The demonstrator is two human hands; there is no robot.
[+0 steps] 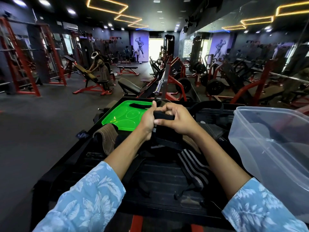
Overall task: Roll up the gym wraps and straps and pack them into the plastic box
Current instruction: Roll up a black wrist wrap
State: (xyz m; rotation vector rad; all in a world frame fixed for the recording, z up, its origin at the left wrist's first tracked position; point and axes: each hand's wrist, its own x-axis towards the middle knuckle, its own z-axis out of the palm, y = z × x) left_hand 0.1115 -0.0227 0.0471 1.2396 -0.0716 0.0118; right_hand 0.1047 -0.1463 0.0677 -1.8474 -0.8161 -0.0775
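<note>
Both hands grip a black strap [163, 117] between green lid [120, 114] and plastic box [270, 148].

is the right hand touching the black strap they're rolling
Touching. The head view shows the right hand with thumb and curled fingers around the black strap; the left hand grips it too.

Both my hands meet over the black table [160, 174], my left hand [148, 119] and right hand [177, 120] gripping a black strap [164, 117] between curled fingers [167, 107]. A green lid [123, 114] lies beyond, a striped wrap [194, 164] below my wrists, the clear plastic box [274, 148] at my right.
</note>
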